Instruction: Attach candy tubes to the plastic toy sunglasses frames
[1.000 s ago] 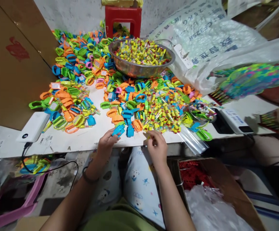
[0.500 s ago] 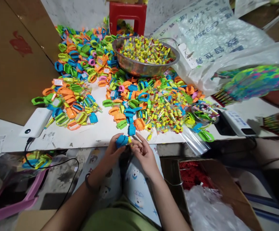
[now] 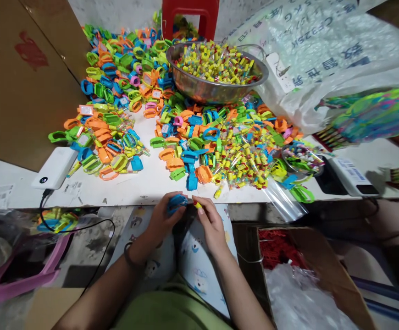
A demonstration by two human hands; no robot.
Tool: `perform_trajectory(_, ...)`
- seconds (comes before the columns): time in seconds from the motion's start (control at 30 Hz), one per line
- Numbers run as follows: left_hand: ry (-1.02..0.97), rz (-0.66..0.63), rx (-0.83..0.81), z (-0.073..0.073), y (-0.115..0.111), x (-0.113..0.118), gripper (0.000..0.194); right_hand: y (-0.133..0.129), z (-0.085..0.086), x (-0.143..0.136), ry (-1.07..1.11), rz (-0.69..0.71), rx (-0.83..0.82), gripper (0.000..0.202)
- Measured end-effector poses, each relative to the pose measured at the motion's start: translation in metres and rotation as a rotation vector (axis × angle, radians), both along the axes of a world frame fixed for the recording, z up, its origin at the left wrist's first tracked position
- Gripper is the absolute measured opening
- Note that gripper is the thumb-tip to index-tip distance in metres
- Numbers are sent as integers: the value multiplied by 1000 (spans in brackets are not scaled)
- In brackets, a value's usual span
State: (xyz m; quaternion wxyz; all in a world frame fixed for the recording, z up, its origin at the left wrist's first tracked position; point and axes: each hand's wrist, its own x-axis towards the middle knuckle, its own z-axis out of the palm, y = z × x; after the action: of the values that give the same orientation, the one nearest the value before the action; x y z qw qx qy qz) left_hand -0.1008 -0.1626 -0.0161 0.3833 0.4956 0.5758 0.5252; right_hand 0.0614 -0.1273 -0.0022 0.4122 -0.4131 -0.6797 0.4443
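Note:
Just off the table's front edge, my left hand (image 3: 163, 219) is closed around a blue toy watch (image 3: 176, 203). My right hand (image 3: 212, 223) pinches a small yellow tube with a red end (image 3: 196, 204), a short gap away from the watch. Beyond my hands lie loose toy watches (image 3: 174, 164) in blue, orange and green. A heap of the same yellow tubes (image 3: 241, 162) spreads to the right of them. Another cluster of toy watches (image 3: 106, 146), mixed with yellow tubes, lies to the left.
A metal bowl (image 3: 206, 94) full of yellow tubes stands behind. At left are a cardboard box (image 3: 24, 91) and a white power bank (image 3: 55, 168) with a cable. A phone (image 3: 333, 176) lies at right. An open box (image 3: 309, 247) holds red material and plastic below.
My hands have moved apart slightly. The yellow tube, earlier close against the blue watch, is now in my right fingers with its red end showing. The view has shifted a little.

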Motion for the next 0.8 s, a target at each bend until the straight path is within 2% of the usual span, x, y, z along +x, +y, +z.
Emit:
perform_trajectory(0.23, 82, -83, 12, -9, 1, -1, 34, -5, -7, -4, 86, -36, -81, 19)
perform_trajectory(0.47, 199, -99, 89, -12, 1, -3, 33, -1, -1, -2, -91, -57, 165, 11)
perform_trajectory(0.53, 217, -104, 98, -12, 1, -3, 32, 1, 2, 0, -177, -16, 242, 13)
perform_trajectory(0.7, 266, -95, 49, -13, 1, -4, 31, -3, 10, 3, -555, 117, 355, 12)
perform_trajectory(0.8, 246, -100, -9, -10, -2, -3, 39, -5, 12, 4, -687, 105, 364, 11)
